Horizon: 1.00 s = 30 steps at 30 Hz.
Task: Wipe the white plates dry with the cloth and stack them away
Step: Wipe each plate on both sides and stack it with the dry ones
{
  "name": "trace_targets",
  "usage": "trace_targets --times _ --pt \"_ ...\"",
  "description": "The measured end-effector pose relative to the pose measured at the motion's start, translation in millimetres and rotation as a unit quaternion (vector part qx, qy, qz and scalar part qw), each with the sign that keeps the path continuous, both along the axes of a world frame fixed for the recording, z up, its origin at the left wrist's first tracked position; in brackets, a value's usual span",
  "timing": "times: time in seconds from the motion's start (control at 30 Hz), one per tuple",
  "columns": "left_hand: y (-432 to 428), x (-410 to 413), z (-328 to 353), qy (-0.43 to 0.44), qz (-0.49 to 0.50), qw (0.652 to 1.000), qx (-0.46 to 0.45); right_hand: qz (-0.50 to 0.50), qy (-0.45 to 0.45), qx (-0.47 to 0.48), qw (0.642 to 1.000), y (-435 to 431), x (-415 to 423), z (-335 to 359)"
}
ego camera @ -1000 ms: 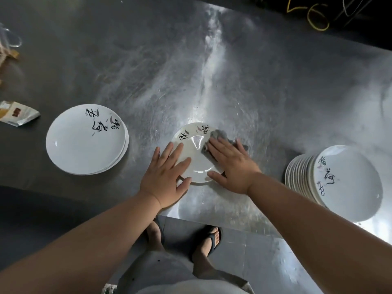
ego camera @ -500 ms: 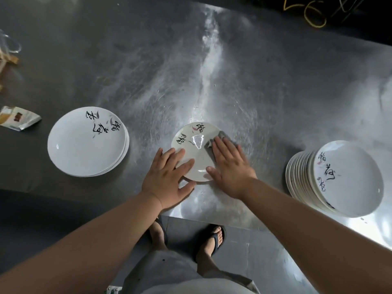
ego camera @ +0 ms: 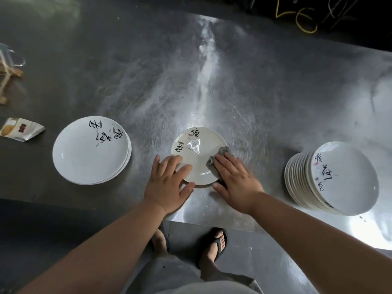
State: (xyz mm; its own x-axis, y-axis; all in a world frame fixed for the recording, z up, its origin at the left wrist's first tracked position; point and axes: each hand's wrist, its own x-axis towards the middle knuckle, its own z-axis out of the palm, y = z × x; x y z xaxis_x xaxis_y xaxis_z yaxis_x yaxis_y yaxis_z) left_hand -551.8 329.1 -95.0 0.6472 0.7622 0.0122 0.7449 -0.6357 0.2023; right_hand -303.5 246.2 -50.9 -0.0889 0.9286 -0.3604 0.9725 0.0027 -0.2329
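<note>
A white plate (ego camera: 196,154) with black brush writing lies on the steel table near its front edge. My left hand (ego camera: 168,183) rests flat on the plate's near-left rim, fingers straight. A grey cloth (ego camera: 218,154) sits on the plate's right side, and my right hand (ego camera: 235,183) presses on it with flat fingers. A low stack of white plates (ego camera: 90,153) stands to the left. On the right a taller stack of plates (ego camera: 331,179) leans toward me.
The steel table (ego camera: 212,81) stretches far back. A small foil packet (ego camera: 21,129) lies at the left edge, with a glass and wooden stand (ego camera: 8,68) behind it. Yellow cable (ego camera: 297,15) runs beyond the far edge. My sandalled feet (ego camera: 214,247) show below the table's front edge.
My right hand slid the cloth from the plate's upper middle down to its right side. The plate turned a little under my hands. My left hand stayed on the near-left rim.
</note>
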Motion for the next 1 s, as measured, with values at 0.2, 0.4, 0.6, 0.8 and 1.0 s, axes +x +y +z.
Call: trace_targets --times 0.2,0.4,0.6,0.8,1.0 --pt "3.2 2.7 -1.1 -0.013 0.030 0.999 -0.030 -0.045 -0.021 0.018 0.999 1.6 -12.9 -2.9" --pt "4.1 1.3 -8.0 -0.080 0.013 0.997 -0.008 0.032 0.032 -0.030 0.999 -26.3 -60.2 0.0" --pt "4.6 0.2 -9.5 -0.049 0.004 0.999 -0.016 -0.131 0.055 -0.033 0.989 0.7 -12.8 6.2" --pt "3.4 2.2 -4.8 -0.054 0.006 0.998 -0.028 -0.152 0.069 0.044 0.985 -24.9 -59.0 9.9" --pt "14.6 2.9 24.1 -0.014 0.008 0.996 -0.085 -0.335 0.230 0.007 0.914 -21.7 -41.3 54.2"
